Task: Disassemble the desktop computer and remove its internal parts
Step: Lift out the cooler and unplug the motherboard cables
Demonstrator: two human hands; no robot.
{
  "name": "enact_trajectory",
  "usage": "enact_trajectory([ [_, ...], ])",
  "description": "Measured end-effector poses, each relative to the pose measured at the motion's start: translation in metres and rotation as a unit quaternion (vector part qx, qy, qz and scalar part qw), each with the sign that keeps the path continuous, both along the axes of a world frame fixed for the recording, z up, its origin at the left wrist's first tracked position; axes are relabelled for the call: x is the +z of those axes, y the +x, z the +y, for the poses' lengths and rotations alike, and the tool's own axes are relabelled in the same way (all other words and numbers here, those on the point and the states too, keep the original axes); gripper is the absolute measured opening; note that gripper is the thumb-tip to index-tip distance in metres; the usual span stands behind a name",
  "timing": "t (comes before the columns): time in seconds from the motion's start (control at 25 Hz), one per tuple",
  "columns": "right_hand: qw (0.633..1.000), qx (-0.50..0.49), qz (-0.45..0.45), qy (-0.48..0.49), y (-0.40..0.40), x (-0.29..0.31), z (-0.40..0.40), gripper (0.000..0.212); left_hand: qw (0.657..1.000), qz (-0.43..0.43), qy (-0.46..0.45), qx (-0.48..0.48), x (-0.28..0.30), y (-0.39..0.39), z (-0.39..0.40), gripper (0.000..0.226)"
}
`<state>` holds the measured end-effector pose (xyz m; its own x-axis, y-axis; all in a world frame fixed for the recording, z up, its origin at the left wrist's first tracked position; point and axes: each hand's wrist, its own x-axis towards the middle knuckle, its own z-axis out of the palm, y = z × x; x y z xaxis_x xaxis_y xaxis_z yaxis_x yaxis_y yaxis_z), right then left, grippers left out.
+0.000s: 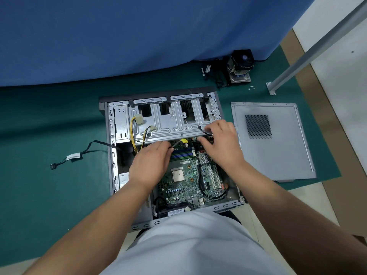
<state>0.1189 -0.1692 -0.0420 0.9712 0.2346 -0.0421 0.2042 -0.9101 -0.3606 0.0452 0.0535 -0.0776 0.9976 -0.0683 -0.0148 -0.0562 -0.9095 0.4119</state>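
Observation:
The open computer case [113, 155] lies on its side on the green mat, its green motherboard [184, 187] exposed with the bare processor [177, 175] in the middle. My left hand [151, 161] rests over the board's upper left, fingers pinching a black cable [175, 144] near a yellow connector [184, 140]. My right hand [220, 141] is at the board's upper right edge under the silver drive cage [168, 124], fingers curled on a black cable [204, 132] there. Yellow and black power leads [135, 128] hang over the cage.
The removed side panel [272, 139] lies right of the case. A cooler fan stacked on a drive [240, 66] stands at the back, loose screws [251, 87] beside it. A loose black cable [73, 156] lies left. A metal table leg [309, 54] and blue cloth [139, 36] border the mat.

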Motion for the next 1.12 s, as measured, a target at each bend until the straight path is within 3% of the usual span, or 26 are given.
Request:
enact_trajectory([
  [0.2, 0.999, 0.015, -0.023, -0.02, 0.002, 0.001, -0.001, 0.018, 1.0, 0.0, -0.002, -0.002, 0.0, 0.0, 0.0, 0.026],
  [0.44, 1.0, 0.011, 0.013, -0.014, 0.013, 0.016, -0.004, 0.018, 1.0, -0.001, -0.002, -0.001, -0.001, -0.001, 0.001, 0.026],
  [0.72, 0.992, -0.028, 0.087, -0.09, 0.046, 0.027, 0.017, 0.01, 1.0, 0.014, -0.025, -0.001, -0.001, -0.001, 0.001, 0.027],
  [0.88, 0.995, -0.035, 0.076, -0.047, 0.039, 0.022, 0.018, 0.012, 0.998, 0.026, -0.048, -0.017, -0.002, -0.003, 0.002, 0.025],
  [1.12, 0.997, -0.021, 0.049, 0.053, -0.006, 0.011, 0.01, 0.033, 0.997, 0.029, -0.073, -0.005, 0.0, -0.005, 0.002, 0.027],
])
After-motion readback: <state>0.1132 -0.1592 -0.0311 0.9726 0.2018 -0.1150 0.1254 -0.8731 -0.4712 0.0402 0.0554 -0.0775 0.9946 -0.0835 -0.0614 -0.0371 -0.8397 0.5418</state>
